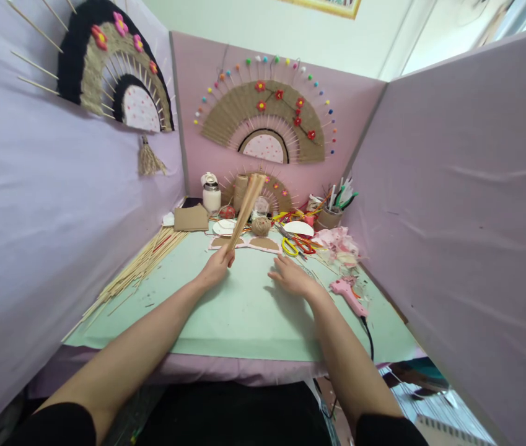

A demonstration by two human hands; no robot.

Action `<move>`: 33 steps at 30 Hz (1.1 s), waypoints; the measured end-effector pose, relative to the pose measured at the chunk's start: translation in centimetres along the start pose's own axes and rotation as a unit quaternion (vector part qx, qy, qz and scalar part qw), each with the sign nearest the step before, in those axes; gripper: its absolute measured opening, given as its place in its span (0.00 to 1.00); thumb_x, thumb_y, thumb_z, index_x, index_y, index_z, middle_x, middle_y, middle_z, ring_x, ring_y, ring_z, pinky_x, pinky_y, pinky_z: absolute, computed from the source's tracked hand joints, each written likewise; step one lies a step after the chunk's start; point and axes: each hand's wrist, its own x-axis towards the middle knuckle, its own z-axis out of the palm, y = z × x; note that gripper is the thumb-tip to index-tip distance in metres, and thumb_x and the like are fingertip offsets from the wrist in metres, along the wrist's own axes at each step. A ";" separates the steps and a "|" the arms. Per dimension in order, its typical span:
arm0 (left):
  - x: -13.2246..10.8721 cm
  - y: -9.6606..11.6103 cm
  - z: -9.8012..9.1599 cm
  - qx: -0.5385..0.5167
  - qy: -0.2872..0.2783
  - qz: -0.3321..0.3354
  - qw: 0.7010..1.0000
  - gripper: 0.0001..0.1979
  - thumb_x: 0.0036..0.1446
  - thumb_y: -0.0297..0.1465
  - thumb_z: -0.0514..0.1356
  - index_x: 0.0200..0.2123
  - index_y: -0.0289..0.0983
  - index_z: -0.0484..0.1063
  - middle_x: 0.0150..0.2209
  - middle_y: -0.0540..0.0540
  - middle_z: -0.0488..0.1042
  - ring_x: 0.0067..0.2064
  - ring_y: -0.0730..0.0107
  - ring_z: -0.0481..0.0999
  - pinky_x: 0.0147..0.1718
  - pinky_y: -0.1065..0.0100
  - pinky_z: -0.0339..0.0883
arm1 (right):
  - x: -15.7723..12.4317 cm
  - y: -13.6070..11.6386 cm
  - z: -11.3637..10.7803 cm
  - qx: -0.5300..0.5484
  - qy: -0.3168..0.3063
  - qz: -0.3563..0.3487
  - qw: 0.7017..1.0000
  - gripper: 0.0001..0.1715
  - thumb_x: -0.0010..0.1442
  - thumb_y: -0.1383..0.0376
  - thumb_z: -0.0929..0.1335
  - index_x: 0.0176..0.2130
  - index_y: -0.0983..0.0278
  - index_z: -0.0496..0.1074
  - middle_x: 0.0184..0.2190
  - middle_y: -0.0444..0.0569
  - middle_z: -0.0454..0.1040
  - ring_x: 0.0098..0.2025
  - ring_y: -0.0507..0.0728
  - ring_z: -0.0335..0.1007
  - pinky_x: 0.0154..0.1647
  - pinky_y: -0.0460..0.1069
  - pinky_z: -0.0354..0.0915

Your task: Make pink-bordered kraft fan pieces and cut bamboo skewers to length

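Observation:
My left hand is closed around the lower end of a bundle of thin wooden sticks, which tilts up and to the right, its upper end spread wider. Over the pale green tabletop, my right hand has its fingers apart and nothing in it. Between and beyond the hands lie two brown half-round pieces with pale edges, a left one and a right one. Yellow-handled scissors and red-handled scissors lie just past my right hand.
Loose sticks lie along the left edge. A pink glue gun with a black cord rests at right. Behind stand a white bottle, twine ball and tool pot. Decorated fans hang on the surrounding partitions.

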 end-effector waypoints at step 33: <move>-7.2 3.0 0.9 0.447 -0.145 0.035 0.882 0.33 0.60 0.46 0.49 0.63 0.33 0.52 0.66 0.34 0.50 0.67 0.52 0.45 0.61 0.52 0.41 | -6.3 -3.0 3.6 -0.017 0.035 -0.034 0.999 0.48 0.60 0.42 0.56 0.67 0.66 0.41 0.68 0.52 0.40 0.70 0.60 0.31 0.67 0.60 0.34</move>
